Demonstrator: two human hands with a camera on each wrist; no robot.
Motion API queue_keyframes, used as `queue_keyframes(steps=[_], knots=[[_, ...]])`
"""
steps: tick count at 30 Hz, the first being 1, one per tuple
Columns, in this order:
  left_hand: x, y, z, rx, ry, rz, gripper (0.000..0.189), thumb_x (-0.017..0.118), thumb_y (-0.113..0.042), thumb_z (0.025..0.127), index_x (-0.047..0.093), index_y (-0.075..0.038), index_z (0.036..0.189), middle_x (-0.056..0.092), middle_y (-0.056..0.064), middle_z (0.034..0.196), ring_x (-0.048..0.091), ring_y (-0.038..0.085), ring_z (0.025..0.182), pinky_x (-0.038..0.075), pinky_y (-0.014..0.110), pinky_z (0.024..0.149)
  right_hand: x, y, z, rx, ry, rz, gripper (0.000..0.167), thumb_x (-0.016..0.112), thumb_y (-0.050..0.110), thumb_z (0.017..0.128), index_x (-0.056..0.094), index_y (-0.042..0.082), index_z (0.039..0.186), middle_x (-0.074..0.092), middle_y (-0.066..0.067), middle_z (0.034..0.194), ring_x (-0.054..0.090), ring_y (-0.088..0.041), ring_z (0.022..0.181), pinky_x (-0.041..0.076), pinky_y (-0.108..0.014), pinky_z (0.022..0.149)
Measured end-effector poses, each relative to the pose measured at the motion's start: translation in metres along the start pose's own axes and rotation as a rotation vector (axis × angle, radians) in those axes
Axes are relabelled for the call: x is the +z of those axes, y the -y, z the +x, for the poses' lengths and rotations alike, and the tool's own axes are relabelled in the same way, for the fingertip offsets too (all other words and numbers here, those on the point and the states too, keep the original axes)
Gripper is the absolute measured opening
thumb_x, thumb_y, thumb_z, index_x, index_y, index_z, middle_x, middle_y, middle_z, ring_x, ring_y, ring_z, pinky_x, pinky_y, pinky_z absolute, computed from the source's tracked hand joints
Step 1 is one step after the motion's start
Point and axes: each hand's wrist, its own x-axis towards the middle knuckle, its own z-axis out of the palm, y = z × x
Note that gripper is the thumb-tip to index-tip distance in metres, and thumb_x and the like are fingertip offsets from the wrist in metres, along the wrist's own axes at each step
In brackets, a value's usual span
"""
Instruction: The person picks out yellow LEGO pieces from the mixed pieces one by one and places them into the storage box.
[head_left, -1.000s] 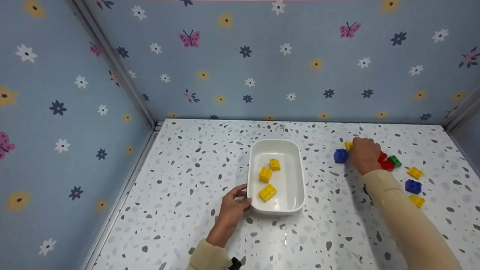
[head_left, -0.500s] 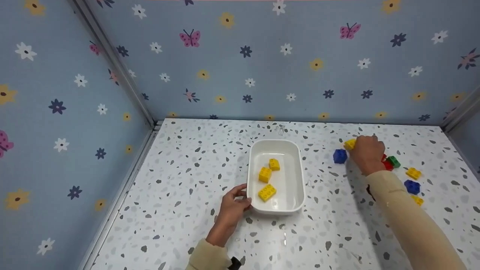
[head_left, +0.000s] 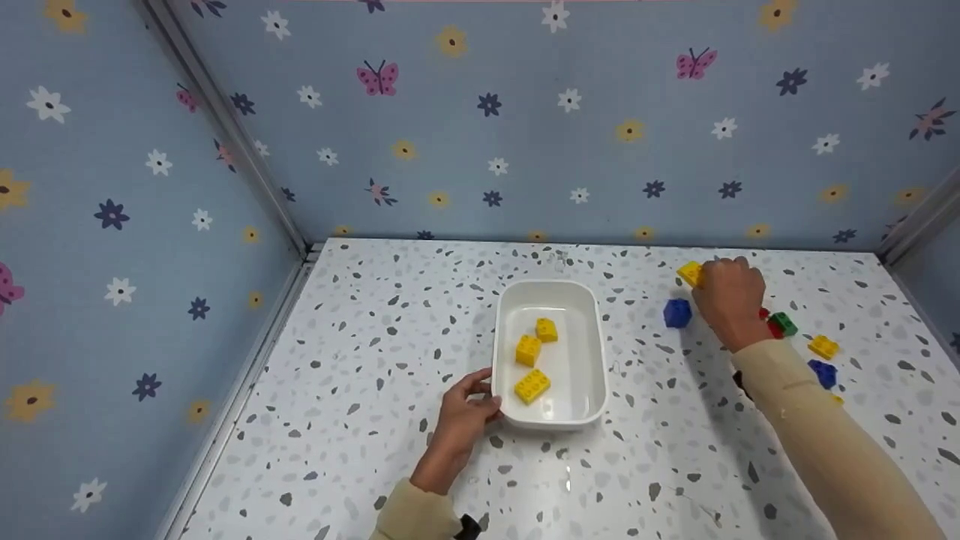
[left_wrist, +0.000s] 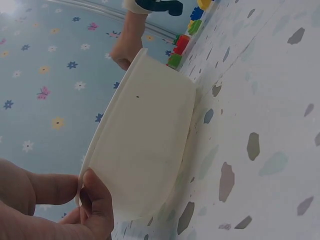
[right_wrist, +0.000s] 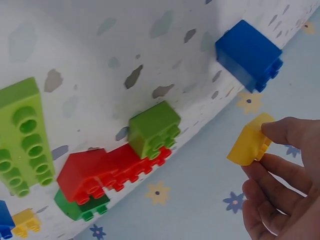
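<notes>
My left hand point(head_left: 463, 412) pinches the rim of a white plastic tub point(head_left: 589, 360) at its near left side; the left wrist view shows thumb and fingers on that rim point(left_wrist: 95, 145). Inside the tub lie three yellow toy bricks point(head_left: 532, 385). At the back right, my right hand point(head_left: 731, 296) pinches a yellow toy brick point(right_wrist: 250, 140) between thumb and fingers. In the right wrist view that brick is lifted off the table. A blue brick point(head_left: 677, 313) stands on the table just left of the right hand.
Red bricks point(right_wrist: 95, 172) and green bricks point(right_wrist: 155, 130) lie under and beside the right hand. Further right are another yellow brick point(head_left: 823, 346) and a blue one point(head_left: 823, 373), partly behind the right sleeve. A flower-patterned wall point(head_left: 525, 150) rises behind the speckled table point(head_left: 375, 330).
My right hand has raised the yellow brick from among the others and moved slightly toward the back wall. The left hand and the tub have stayed in place.
</notes>
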Motion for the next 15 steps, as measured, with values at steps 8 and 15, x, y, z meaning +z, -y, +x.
queue_keyframes(steps=[8, 15], knots=[[0.0, 0.001, 0.0, -0.01, -0.006, 0.018, 0.052, 0.063, 0.007, 0.099, 0.054, 0.003, 0.15, 0.056, 0.023, 0.126, 0.067, 0.027, 0.096, 0.06, 0.026, 0.08, -0.002, 0.025, -0.001, -0.104, -0.06, 0.045, 0.021, 0.073, 0.0, 0.091, 0.074, -0.014, 0.106, 0.072, -0.031, 0.097, 0.06, -0.048, 0.09, 0.054, -0.063, 0.088], [0.0, -0.001, 0.0, -0.015, -0.012, 0.029, 0.052, 0.064, 0.006, 0.099, 0.054, 0.002, 0.15, 0.057, 0.022, 0.126, 0.066, 0.027, 0.096, 0.06, 0.027, 0.081, -0.001, 0.05, -0.005, -0.181, -0.092, 0.097, 0.023, 0.078, 0.001, 0.09, 0.076, -0.01, 0.109, 0.075, -0.028, 0.105, 0.062, -0.046, 0.096, 0.053, -0.063, 0.095]])
